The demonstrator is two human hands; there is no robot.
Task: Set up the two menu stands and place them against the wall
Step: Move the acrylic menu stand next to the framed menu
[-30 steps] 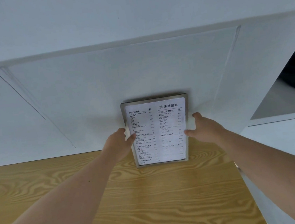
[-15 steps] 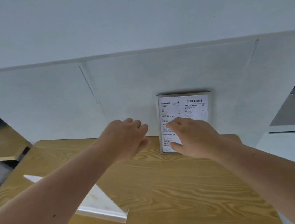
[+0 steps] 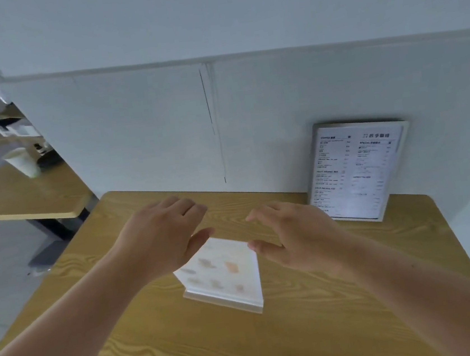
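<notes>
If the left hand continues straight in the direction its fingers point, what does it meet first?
Probably the wall: the left hand points across bare wooden table toward it. Depth is unclear.

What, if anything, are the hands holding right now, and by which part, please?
Nothing is held. The left hand and right hand hover open above the picture menu stand on the table, not gripping it.
</notes>
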